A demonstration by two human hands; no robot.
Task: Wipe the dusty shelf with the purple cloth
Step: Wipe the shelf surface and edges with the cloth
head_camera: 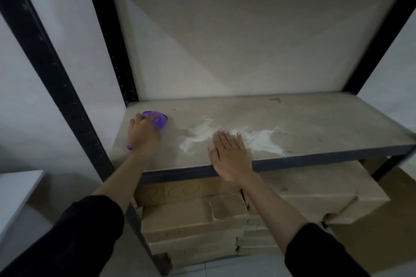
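Observation:
The beige shelf board (315, 123) sits in a black metal frame. A smear of white dust (258, 139) lies across its middle front. My left hand (143, 137) is at the shelf's left end, shut on the bunched purple cloth (159, 119), which presses on the board; a bit of purple also shows below my wrist. My right hand (229, 155) lies flat and open on the front edge, its fingertips touching the dust smear.
Black frame posts (58, 87) stand at the left and at the right (382, 42). Stacked brown cardboard boxes (193, 222) fill the space under the shelf. A white surface (15, 193) juts in at the lower left. White wall lies behind.

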